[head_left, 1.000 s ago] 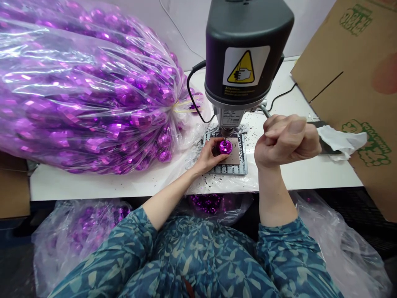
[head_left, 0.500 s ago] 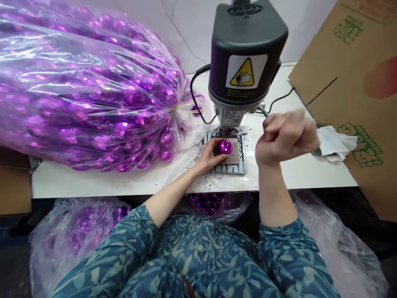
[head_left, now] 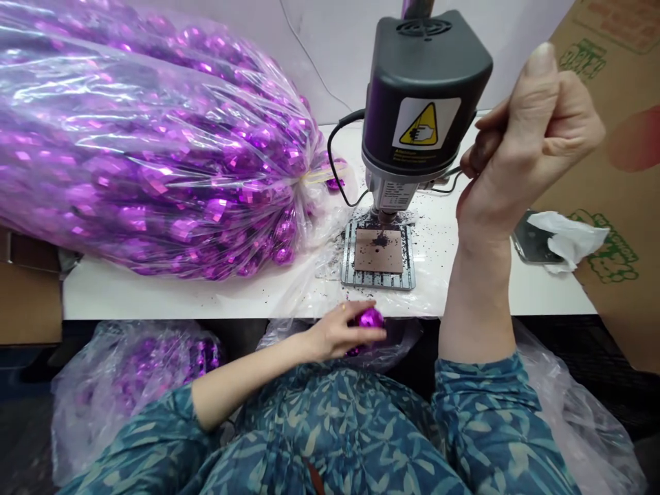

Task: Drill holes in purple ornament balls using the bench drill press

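My left hand (head_left: 343,330) is at the table's front edge, its fingers and thumb around a shiny purple faceted ball (head_left: 370,318). Beneath that ball hangs an open plastic bag (head_left: 399,337), its contents mostly covered by my hand. Up on the right, my right hand (head_left: 531,137) is closed round the feed lever (head_left: 446,180) of a small drill press (head_left: 430,75); the lever's end is hidden in the fist. On the press base (head_left: 379,280) lies a brown square board (head_left: 367,260) with dark shavings and a small hole.
A large tied clear bag (head_left: 170,158) of purple balls fills the table's left. Dark crumbs lie around the base. At right are a phone (head_left: 533,240), a crumpled white tissue (head_left: 572,234) and a cardboard box (head_left: 629,199). Another bag of purple pieces (head_left: 149,364) sits below at left.
My left hand has taken the purple ball off the board and brought it toward me, past the table edge. My right hand has risen with the lever.
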`<state>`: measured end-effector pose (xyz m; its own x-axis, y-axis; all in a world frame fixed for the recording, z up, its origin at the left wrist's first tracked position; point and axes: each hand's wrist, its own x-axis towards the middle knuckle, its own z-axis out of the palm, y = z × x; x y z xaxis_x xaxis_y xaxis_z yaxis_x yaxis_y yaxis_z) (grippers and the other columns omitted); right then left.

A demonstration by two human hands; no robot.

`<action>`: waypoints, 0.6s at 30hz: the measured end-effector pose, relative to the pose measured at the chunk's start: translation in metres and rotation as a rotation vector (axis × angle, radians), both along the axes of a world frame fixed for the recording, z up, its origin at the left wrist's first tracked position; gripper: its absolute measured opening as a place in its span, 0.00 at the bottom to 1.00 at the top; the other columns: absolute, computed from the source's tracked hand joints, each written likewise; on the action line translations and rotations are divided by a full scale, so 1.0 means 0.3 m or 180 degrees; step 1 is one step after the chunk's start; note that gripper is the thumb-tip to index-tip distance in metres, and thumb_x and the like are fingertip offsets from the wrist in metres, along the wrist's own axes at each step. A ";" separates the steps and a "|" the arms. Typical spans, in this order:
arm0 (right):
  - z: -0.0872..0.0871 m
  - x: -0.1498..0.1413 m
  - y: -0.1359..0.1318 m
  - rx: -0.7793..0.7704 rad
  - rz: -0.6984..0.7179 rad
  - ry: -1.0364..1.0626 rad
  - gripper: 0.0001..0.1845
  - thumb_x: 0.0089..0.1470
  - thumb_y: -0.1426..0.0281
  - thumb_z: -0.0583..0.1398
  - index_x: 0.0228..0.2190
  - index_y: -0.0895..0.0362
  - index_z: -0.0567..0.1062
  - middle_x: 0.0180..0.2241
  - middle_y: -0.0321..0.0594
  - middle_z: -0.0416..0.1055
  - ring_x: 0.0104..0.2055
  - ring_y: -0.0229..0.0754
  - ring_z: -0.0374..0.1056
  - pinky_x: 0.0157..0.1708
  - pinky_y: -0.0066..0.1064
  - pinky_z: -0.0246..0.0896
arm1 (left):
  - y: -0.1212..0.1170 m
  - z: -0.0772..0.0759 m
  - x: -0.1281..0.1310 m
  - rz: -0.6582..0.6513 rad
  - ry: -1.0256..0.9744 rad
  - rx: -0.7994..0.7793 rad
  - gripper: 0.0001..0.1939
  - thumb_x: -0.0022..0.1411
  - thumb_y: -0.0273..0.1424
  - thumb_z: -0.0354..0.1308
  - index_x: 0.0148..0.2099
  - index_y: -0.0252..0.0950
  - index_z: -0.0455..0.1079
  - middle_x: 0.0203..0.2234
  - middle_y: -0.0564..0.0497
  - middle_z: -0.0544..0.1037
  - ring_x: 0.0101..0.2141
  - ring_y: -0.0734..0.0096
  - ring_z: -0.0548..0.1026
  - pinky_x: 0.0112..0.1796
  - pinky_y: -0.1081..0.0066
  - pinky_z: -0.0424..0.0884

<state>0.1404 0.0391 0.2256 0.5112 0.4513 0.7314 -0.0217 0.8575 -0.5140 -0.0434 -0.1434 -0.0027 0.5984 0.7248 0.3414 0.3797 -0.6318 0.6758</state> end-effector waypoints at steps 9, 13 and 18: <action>-0.003 0.015 -0.011 0.0030 0.0080 -0.0116 0.32 0.48 0.42 0.65 0.16 0.57 0.65 0.13 0.28 0.52 0.13 0.26 0.48 0.15 0.31 0.34 | 0.042 -0.038 -0.083 0.0037 0.0348 0.0706 0.16 0.62 0.23 0.59 0.51 0.42 0.77 0.64 0.41 0.76 0.72 0.45 0.64 0.67 0.37 0.67; -0.013 0.016 -0.024 -0.0054 0.0078 -0.0121 0.31 0.52 0.45 0.63 0.18 0.59 0.65 0.13 0.26 0.50 0.13 0.23 0.49 0.17 0.26 0.36 | 0.456 0.052 -0.102 0.1233 0.0141 0.0165 0.16 0.59 0.18 0.54 0.44 0.41 0.75 0.46 0.42 0.82 0.56 0.47 0.78 0.62 0.38 0.72; -0.021 0.025 -0.046 -0.0094 0.0128 -0.0167 0.26 0.59 0.55 0.63 0.19 0.60 0.67 0.14 0.27 0.56 0.14 0.22 0.51 0.17 0.24 0.39 | 0.925 0.098 -0.097 0.2574 -0.0247 -0.0395 0.14 0.56 0.17 0.61 0.43 0.37 0.73 0.48 0.34 0.79 0.60 0.36 0.75 0.64 0.37 0.65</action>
